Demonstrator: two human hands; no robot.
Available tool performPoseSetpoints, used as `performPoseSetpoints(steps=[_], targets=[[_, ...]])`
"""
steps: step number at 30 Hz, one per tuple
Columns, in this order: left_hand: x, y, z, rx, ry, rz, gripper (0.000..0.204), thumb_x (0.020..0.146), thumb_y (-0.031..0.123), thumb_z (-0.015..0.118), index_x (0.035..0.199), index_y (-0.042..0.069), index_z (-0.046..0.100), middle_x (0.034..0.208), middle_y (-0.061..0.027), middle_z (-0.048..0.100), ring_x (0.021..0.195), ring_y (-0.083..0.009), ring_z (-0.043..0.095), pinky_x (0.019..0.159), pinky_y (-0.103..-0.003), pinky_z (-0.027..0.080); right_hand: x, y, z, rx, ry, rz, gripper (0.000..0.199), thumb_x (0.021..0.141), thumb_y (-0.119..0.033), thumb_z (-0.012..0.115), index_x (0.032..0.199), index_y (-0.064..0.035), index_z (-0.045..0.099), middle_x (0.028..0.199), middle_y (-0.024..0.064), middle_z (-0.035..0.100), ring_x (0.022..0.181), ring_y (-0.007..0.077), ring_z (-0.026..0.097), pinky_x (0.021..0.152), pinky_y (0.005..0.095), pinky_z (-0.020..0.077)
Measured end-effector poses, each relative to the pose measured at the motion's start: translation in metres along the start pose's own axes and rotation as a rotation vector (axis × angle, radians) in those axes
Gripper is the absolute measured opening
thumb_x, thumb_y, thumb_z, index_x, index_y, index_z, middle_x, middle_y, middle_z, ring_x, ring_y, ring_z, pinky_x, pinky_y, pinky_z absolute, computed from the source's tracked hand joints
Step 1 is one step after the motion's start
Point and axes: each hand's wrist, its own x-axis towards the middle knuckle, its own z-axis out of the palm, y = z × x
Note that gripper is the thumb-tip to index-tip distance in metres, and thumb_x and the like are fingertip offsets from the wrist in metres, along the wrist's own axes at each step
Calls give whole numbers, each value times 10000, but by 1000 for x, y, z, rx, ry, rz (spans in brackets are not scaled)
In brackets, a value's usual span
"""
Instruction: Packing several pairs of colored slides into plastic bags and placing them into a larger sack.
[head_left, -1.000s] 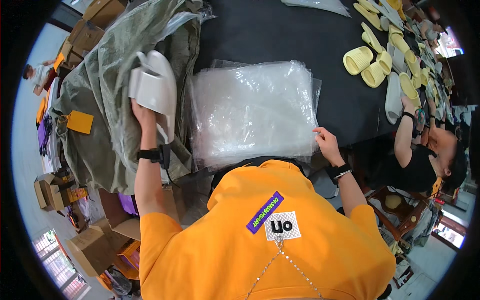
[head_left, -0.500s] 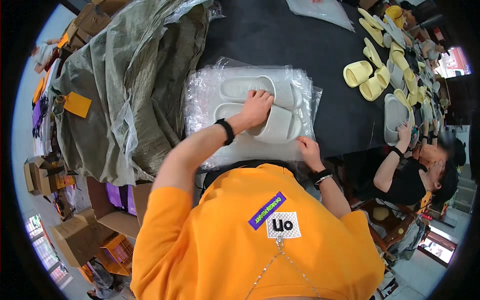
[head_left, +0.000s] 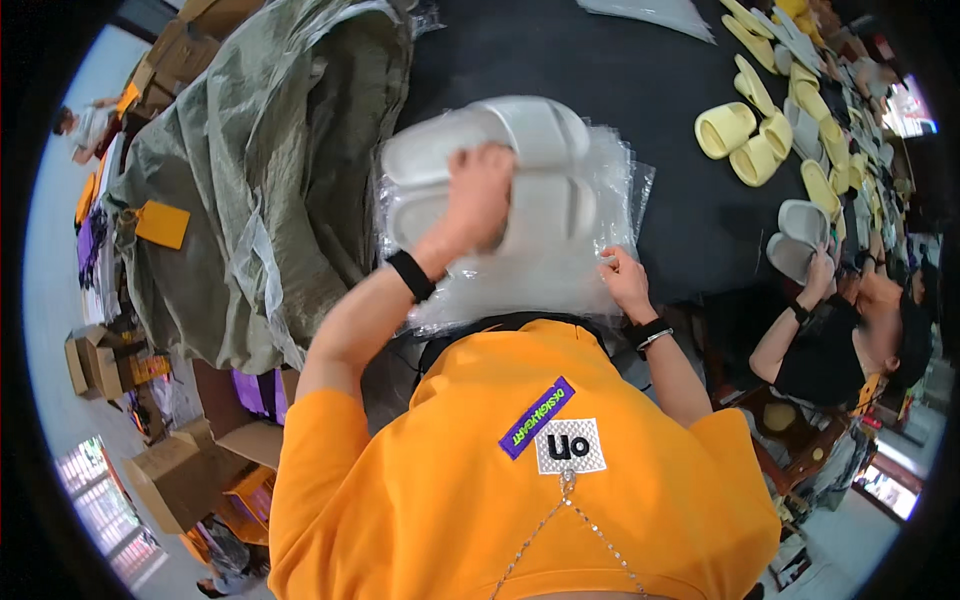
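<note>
A pair of light grey slide sandals (head_left: pixel 548 130), blurred by motion, is over a stack of clear plastic bags (head_left: pixel 520 285) on the dark table. My left hand (head_left: pixel 482 195) grips the pair between the two sandals, fingers curled over their inner edges. Beside the stack's near right corner, my right hand (head_left: pixel 625 280) is closed, thumb and finger pinching the edge of a plastic bag. The nearer sandal is partly covered by my left hand.
Left of the bags lies a large grey-green woven sack (head_left: pixel 265 180) with an orange tag (head_left: pixel 162 225). Several yellow slides (head_left: pixel 725 130) lie at the far right. A co-worker's hand (head_left: pixel 820 270) holds grey slides there. An open cardboard box (head_left: pixel 245 440) stands below the sack.
My left hand has moved left with the grey slides, which now look larger and closer. My right hand stays near the bags' right corner. The co-worker's grey slides have shifted.
</note>
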Motion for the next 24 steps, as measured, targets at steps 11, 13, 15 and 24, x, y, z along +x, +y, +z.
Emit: performPoseSetpoints(steps=[11,13,15,24], targets=[[-176,-99,21,47,54,-649,307,718,90,464,1016,35,513,1089,-153,523,1078,-324,429,866,-471,287,-6,21,7,-127,49,-70,327,801,-142,486,1112,-167,584,1097,118,565,993,339,529,817,418,424],[-176,-121,2,37,42,-748,308,720,94,480,1016,12,489,1075,-169,515,1082,-347,410,864,-468,280,-7,9,2,-227,16,-45,336,790,-182,520,1121,-178,583,1138,108,545,1053,329,493,857,434,394],[-162,-123,-12,-85,176,-712,290,744,125,507,1006,2,479,1045,-173,515,1046,-361,415,844,-471,282,-11,-13,-9,-418,-7,-19,362,775,-228,560,1134,-183,577,1191,109,512,1124,328,440,907,459,350],[-48,-39,-28,-256,196,-292,329,733,209,588,974,13,478,1010,-154,512,1019,-328,446,870,-433,287,41,-30,11,-374,374,-280,533,758,-309,625,1226,-99,479,1402,238,215,1281,394,213,1020,506,203]])
